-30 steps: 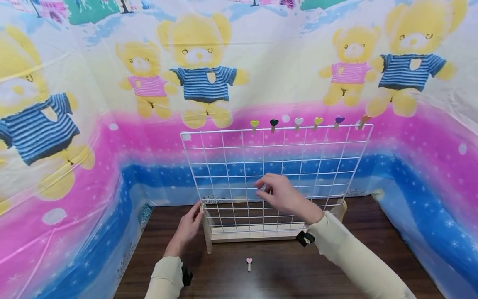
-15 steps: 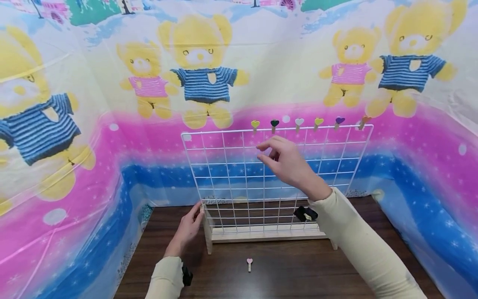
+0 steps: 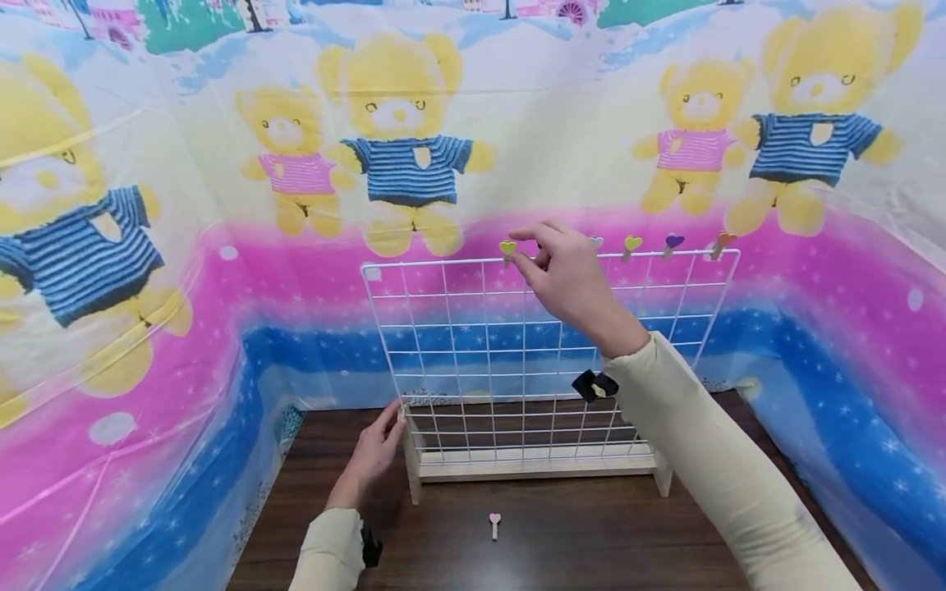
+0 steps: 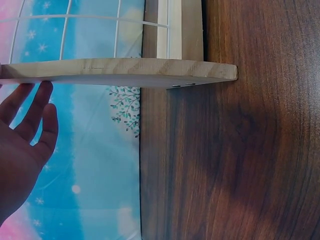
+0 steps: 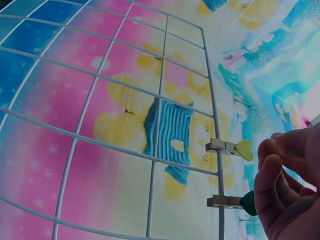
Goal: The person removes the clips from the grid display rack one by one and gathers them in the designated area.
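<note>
A white wire grid panel (image 3: pixel 523 373) stands upright in a wooden stand (image 3: pixel 535 469). My left hand (image 3: pixel 373 447) touches the stand's left side piece (image 4: pixel 125 70) with its fingers extended. Level with the grid's top wire, my right hand (image 3: pixel 569 271) has its thumb and index finger apart, right at a clothespin with a yellow heart (image 5: pixel 244 150). That clothespin is clipped on the top wire. Beside it, a clothespin with a green heart (image 5: pixel 248 203) is partly covered by the right hand's fingers, and in the head view the hand hides it.
More heart clothespins are clipped along the top wire to the right: white (image 3: pixel 595 243), yellow (image 3: pixel 631 245), purple (image 3: pixel 673 242) and orange (image 3: pixel 724 240). A pink-heart clothespin (image 3: pixel 494 525) lies on the dark wooden table (image 3: pixel 584 542) before the stand. Bear-printed cloth (image 3: pixel 554 148) hangs behind.
My right hand has risen from the middle of the grid to its top wire, reaching the leftmost yellow-heart clothespin. The left hand stays at the stand's side piece.
</note>
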### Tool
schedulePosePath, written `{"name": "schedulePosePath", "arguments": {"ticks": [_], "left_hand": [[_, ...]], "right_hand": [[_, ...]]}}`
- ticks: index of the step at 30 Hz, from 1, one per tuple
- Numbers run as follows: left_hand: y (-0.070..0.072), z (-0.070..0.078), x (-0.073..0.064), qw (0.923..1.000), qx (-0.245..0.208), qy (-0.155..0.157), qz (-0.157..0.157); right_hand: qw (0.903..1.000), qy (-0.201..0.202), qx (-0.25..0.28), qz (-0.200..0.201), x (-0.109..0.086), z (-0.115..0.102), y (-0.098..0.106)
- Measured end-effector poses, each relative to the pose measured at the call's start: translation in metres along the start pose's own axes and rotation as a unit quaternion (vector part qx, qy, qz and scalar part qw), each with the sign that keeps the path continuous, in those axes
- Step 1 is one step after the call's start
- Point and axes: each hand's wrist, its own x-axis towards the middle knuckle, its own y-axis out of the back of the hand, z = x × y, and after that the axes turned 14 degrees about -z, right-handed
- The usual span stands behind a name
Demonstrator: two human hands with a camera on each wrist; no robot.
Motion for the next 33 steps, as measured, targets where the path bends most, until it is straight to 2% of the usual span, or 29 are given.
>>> {"name": "schedulePosePath", "arguments": {"ticks": [7, 11, 23, 33], "left_hand": [[0.000, 0.000, 0.001, 1.0000, 0.002, -0.006, 0.001], [0.000, -0.001, 0.001, 1.0000, -0.001, -0.002, -0.005], [0.000, -0.002, 0.001, 0.9999, 0.004, -0.013, 0.004], [0.000, -0.003, 0.001, 0.9999, 0.007, -0.011, 0.001]], "right_hand": [[0.9968, -0.058, -0.004, -0.055, 0.010, 0.003, -0.004], [0.9940, -0.074, 0.008, -0.080, 0.013, 0.006, -0.007], [0.9946, -0.079, 0.023, -0.063, 0.016, 0.006, -0.009], [0.9913, -0.102, 0.064, -0.052, 0.018, 0.006, -0.010]]}}
